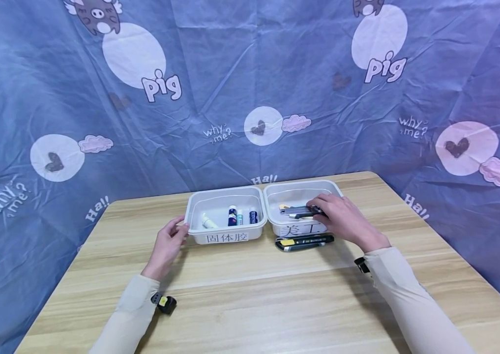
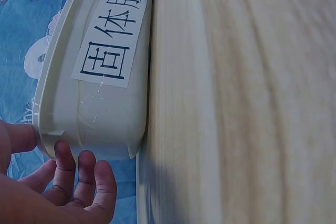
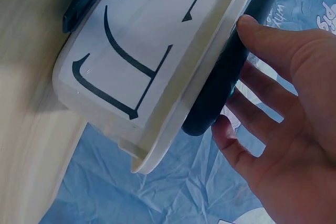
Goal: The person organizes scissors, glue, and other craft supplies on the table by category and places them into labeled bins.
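Note:
My right hand (image 1: 336, 214) holds a dark-handled utility knife (image 3: 220, 82) between thumb and fingers, over the right plastic box (image 1: 303, 184). Inside that box lies at least one more utility knife with a yellowish part (image 1: 283, 208), partly covered by the held one. My left hand (image 1: 171, 246) is at the near left corner of the left plastic box (image 1: 225, 191), its thumb and index finger pinching the rim (image 2: 44, 129). Several glue sticks (image 1: 232, 216) lie in the left box, one of them white (image 1: 208, 221).
Utility knives lie on the wooden table (image 1: 250, 305) before the right box, including a black-and-yellow one (image 1: 305, 241). Both boxes stand side by side near the back edge, with printed labels (image 1: 227, 237) in front. A blue patterned cloth (image 1: 214, 88) hangs behind.

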The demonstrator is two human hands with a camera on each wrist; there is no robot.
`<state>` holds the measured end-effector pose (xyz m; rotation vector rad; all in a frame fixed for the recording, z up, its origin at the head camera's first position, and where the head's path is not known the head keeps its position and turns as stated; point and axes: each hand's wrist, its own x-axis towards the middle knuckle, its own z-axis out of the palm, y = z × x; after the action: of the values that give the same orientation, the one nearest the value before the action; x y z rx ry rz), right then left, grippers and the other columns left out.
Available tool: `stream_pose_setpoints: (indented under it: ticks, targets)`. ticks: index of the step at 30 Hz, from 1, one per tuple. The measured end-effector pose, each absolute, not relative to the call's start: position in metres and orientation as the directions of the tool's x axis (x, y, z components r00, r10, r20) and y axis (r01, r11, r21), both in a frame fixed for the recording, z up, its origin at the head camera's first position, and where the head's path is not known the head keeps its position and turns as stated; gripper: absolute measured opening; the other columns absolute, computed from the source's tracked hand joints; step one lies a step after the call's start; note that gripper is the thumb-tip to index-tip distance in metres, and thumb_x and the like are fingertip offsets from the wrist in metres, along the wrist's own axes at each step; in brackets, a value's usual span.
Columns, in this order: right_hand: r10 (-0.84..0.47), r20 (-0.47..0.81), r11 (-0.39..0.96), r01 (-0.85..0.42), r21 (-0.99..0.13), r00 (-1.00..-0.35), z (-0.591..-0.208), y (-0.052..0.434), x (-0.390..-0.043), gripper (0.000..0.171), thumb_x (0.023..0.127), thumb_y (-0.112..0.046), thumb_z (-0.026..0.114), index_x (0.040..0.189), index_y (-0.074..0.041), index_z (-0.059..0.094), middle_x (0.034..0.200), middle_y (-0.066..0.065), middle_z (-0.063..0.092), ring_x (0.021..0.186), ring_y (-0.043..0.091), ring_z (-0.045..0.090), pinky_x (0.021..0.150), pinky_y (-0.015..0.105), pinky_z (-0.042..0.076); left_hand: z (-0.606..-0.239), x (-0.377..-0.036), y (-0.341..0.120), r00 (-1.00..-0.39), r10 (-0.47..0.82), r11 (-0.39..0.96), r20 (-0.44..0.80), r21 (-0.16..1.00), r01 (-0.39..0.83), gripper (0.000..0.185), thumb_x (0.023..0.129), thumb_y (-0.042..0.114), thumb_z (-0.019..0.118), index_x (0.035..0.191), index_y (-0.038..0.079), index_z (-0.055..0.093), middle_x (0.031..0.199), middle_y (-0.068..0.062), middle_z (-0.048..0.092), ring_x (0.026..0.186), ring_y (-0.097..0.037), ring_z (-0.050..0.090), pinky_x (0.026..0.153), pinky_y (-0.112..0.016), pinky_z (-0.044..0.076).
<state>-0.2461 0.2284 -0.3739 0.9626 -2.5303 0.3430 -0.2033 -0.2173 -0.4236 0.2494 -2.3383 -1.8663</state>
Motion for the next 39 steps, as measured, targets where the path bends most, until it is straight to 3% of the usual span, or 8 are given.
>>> stream_pose_setpoints:
  ticks: [14,30,39]
  targets:
    - [-0.564,0.456,0.74,-0.666,-0.091,-0.688,-0.375,0.227,-0.247,0.023,0.087,0.0,0.076,0.109,-0.005,0.073,0.107,0.009,0.073,0.102,0.029,0.068,0.082,0.051,0.055,-0.422,-0.2,-0.217,-0.978,-0.21,0.22,0.011,0.975,-0.036,0.047,0.106,0.018,0.057,0.149,0.001,0.048,0.097,0.001,0.063,0.089,-0.01,0.06,0.077,-0.021,0.055]
    - [-0.568,0.482,0.718,-0.688,-0.106,-0.667,-0.373,0.225,-0.245,0.021,0.088,0.002,0.076,0.108,-0.003,0.074,0.105,0.01,0.073,0.101,0.029,0.069,0.085,0.049,0.057,-0.424,-0.203,-0.217,-0.976,-0.219,0.228,-0.006,0.972,-0.058,0.046,0.106,0.019,0.056,0.15,0.005,0.049,0.101,-0.001,0.063,0.095,-0.018,0.06,0.079,-0.024,0.055]
    - [-0.583,0.443,0.693,-0.702,-0.166,-0.681,-0.368,0.216,-0.235,0.016,0.091,-0.005,0.075,0.106,-0.009,0.074,0.097,0.002,0.075,0.09,0.017,0.07,0.081,0.041,0.059,-0.422,-0.202,-0.216,-0.976,-0.217,0.224,-0.012,0.973,-0.062,0.048,0.106,0.02,0.056,0.151,0.004,0.048,0.101,-0.002,0.062,0.093,-0.016,0.06,0.079,-0.023,0.056]
